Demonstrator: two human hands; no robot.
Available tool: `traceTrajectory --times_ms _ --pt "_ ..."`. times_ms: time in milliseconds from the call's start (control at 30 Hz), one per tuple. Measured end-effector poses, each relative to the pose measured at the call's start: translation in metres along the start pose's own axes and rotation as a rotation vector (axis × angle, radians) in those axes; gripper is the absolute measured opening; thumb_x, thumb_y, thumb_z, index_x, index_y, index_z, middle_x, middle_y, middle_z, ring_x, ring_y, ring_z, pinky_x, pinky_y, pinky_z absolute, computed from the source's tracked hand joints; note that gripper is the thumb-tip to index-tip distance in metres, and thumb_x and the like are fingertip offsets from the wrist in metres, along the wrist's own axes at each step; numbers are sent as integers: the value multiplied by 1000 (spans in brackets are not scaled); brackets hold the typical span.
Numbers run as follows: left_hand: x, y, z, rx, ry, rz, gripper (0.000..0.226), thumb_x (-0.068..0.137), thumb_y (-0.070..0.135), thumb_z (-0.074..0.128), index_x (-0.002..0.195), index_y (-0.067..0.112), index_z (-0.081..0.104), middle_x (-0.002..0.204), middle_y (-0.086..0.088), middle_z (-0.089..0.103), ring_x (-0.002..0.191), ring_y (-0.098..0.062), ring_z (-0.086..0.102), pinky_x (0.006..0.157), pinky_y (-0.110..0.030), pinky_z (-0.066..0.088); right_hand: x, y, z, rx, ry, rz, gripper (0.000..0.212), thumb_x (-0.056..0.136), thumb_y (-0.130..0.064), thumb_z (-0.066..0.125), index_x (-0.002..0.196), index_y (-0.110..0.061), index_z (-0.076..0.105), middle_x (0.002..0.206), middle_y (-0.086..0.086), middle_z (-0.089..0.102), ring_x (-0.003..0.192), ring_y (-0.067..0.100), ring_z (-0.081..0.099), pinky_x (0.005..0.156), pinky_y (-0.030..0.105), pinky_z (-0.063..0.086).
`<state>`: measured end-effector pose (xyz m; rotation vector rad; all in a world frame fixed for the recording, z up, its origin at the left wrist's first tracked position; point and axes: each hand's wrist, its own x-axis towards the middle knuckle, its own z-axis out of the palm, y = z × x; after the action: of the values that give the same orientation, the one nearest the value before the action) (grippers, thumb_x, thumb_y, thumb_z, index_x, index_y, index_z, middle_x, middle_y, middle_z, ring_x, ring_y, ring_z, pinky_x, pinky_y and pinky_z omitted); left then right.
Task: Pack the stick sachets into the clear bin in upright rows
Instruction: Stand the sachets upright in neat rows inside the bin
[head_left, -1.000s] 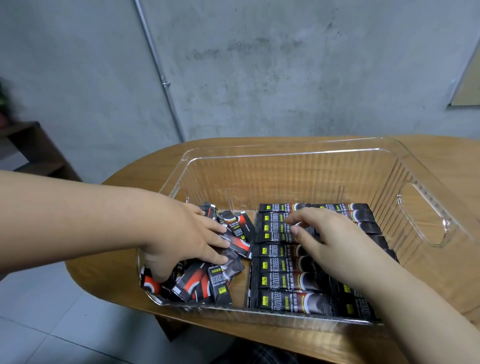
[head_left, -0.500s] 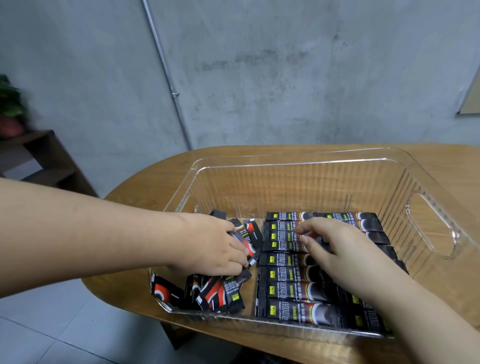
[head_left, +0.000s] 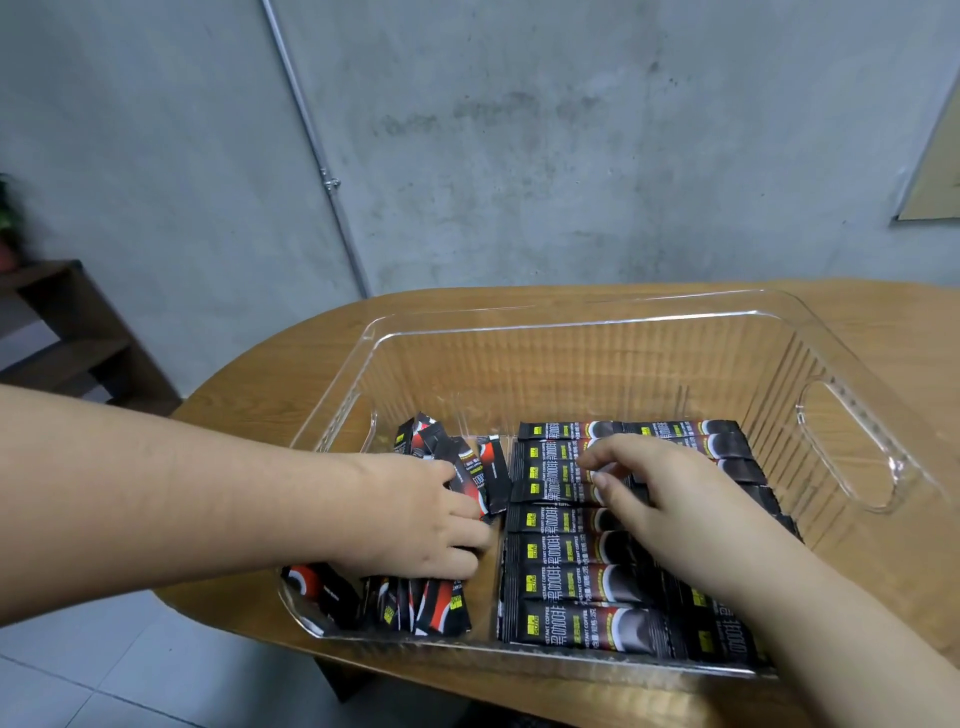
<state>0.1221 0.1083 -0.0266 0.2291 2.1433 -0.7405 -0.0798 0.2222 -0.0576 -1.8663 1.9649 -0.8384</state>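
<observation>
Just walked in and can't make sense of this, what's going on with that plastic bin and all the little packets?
A person is sorting stick sachets inside a clear bin on a wooden table. The left hand is down among the loose red-and-black sachets on the bin's left side. The right hand has its fingertips on the neat row of long black sachets filling the right side. The left pile is jumbled, so the packing isn't finished.

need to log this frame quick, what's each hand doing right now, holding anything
Left hand: fingers curled round a few short red-and-black sachets.
Right hand: fingertips curled onto the long black sachets; whether it pinches one cannot be told.
</observation>
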Motion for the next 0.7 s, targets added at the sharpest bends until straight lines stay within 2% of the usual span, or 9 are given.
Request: traceTrajectory --times_ms 133,233,333,433,567,700 --pt "2 3 6 76 99 14 47 88 16 60 122 14 26 128 -7 33 119 -24 35 90 -46 42 0 2 0 10 -1 7 15 96 -27 50 106 -32 59 89 -14 61 85 -2 55 75 16 40" --pt "3 0 9 74 154 27 45 90 15 58 122 13 27 123 -5 38 116 -24 36 95 -49 40 -1 5 -1 28 -6 25 14 95 -26 52 104 -32 60 88 -15 61 85 -2 56 74 12 40" --pt "8 -4 7 44 120 29 42 91 11 58 126 14 35 127 -5 42 120 -26 34 104 -53 34 0 6 -2 37 -7 37 12 95 -26 52 100 -34 58 89 -16 62 87 -1 58 75 14 42" --pt "9 -6 4 -11 96 34 41 89 13 61 126 17 43 129 -2 42 122 -25 32 106 -54 30 0 7 -2 36 -8 50 11 94 -26 52 98 -35 57 88 -16 63 86 0 59 78 21 45" --pt "8 -8 2 -54 58 51 38 90 17 61 126 19 47 131 0 40 121 -24 31 101 -50 35 0 8 -2 36 -5 52 12 94 -26 53 95 -37 56 88 -15 64 85 1 59 79 24 47" --pt "8 -9 4 -50 15 24 31 92 15 58 120 18 47 120 0 51 117 -24 35 90 -45 39 1 7 -2 35 -4 54 15 93 -26 54 90 -41 53 87 -16 64 82 1 60 78 25 48"
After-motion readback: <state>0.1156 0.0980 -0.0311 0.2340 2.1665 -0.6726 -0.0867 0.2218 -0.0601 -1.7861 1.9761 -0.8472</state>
